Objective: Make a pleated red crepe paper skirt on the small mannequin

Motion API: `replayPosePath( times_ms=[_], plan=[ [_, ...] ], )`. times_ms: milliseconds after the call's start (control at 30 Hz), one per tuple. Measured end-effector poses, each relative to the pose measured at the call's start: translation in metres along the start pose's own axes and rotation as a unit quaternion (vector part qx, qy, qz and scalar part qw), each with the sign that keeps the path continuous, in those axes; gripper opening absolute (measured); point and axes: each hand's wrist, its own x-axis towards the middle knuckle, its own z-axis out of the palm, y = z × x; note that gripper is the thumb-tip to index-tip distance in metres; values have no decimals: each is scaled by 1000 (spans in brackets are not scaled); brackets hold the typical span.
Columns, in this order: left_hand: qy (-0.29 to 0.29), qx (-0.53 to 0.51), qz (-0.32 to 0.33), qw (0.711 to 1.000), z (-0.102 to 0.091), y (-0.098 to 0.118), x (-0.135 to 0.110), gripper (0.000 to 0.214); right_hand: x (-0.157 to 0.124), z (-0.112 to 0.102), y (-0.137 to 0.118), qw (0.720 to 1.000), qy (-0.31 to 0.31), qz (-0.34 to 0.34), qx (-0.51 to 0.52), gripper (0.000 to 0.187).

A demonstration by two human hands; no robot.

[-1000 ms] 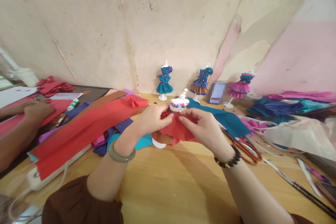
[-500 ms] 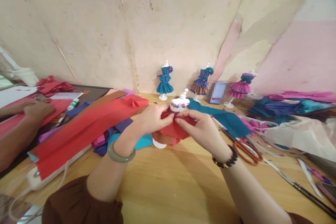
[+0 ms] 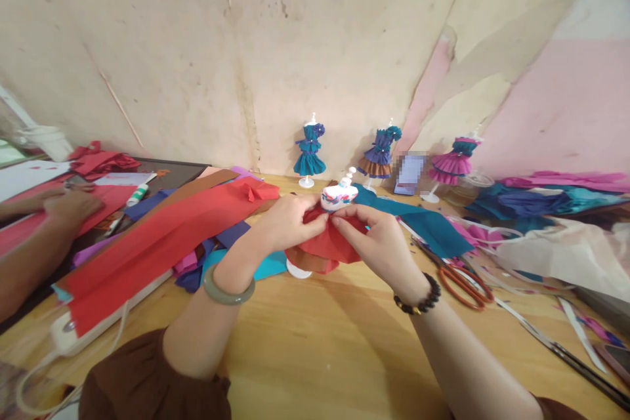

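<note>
A small white dress form (image 3: 339,195) with coloured marks on its chest tilts toward the right in the middle of the table. Red fabric (image 3: 339,243) wraps its body below the chest, with brown fabric (image 3: 308,258) under it. My left hand (image 3: 294,220) is closed on the red fabric at the form's left side, thumb pressed at the front. At the right, my right hand (image 3: 377,236) pinches the same fabric between thumb and forefinger, close to the left thumb. Some fingers are hidden behind the form. Its white round base (image 3: 298,269) shows below.
Three dressed miniature forms stand by the wall, including a teal one (image 3: 310,154). Orange-handled scissors (image 3: 465,285) and teal fabric (image 3: 423,216) lie rightward. Left are a long red strip (image 3: 172,236), a power strip (image 3: 66,335) and another person's hand (image 3: 71,210).
The dress form has shifted very slightly to the right. My right wrist has turned and moved a little left. Both hands keep their grip on the red fabric.
</note>
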Motion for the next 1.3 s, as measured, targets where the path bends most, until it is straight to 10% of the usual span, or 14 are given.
replayPosePath(
  times_ms=[1300],
  plan=[
    [27, 31, -17, 999, 6, 1, 1, 17, 3, 6, 8, 997, 15, 51, 57, 18]
  ],
)
